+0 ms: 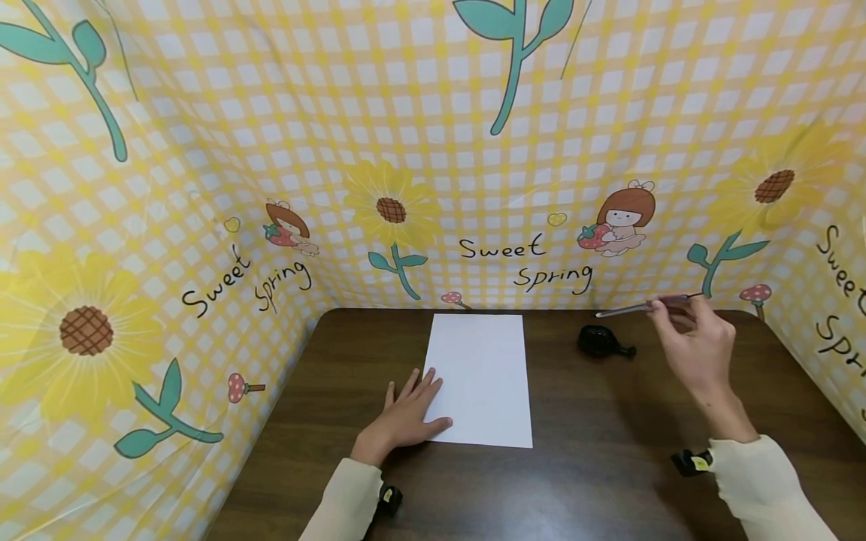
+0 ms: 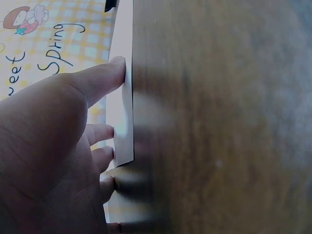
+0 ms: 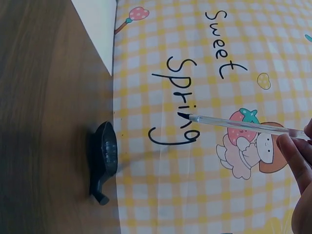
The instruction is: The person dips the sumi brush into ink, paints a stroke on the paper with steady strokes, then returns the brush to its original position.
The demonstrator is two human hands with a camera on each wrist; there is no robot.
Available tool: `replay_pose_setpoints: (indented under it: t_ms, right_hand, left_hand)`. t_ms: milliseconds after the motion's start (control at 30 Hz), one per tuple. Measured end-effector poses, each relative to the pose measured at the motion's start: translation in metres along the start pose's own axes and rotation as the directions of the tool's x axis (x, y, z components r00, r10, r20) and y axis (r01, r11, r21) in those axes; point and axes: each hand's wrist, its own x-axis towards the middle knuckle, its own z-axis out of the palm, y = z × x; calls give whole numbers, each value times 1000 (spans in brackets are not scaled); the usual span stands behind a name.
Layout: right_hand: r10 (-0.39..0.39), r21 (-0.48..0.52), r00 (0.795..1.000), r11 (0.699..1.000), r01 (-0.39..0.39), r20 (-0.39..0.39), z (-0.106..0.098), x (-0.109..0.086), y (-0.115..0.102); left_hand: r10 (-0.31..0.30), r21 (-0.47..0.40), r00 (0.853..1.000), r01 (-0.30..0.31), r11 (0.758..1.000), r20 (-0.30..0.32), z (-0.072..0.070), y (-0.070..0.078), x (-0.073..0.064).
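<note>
A blank white sheet of paper [image 1: 480,379] lies on the brown table. My left hand [image 1: 402,417] rests spread on its lower left edge, fingers and thumb on the paper; the left wrist view shows the thumb [image 2: 105,75] along the sheet's near edge. Raised above the table's right side, my right hand [image 1: 704,349] pinches a slim brush pen [image 3: 239,124] with a clear barrel and dark pointed tip. The pen points left, away from the palm. Below and left of that hand sits a small glossy black dish [image 1: 598,340] with a short handle.
Yellow checked cloth [image 1: 419,98] with printed flowers and lettering rises behind the table and along both sides. The dark wooden tabletop [image 1: 555,481] meets it at the back edge. Black wrist devices [image 1: 691,462] sit at both sleeves.
</note>
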Motion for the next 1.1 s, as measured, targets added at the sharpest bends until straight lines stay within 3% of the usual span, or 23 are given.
replay_pose_setpoints:
  t_ms: [1100]
  right_hand:
    - [-26, 92, 999, 996, 23, 38, 40, 2, -28]
  left_hand:
    - [-3, -9, 1000, 3, 1000, 3, -1, 1, -1]
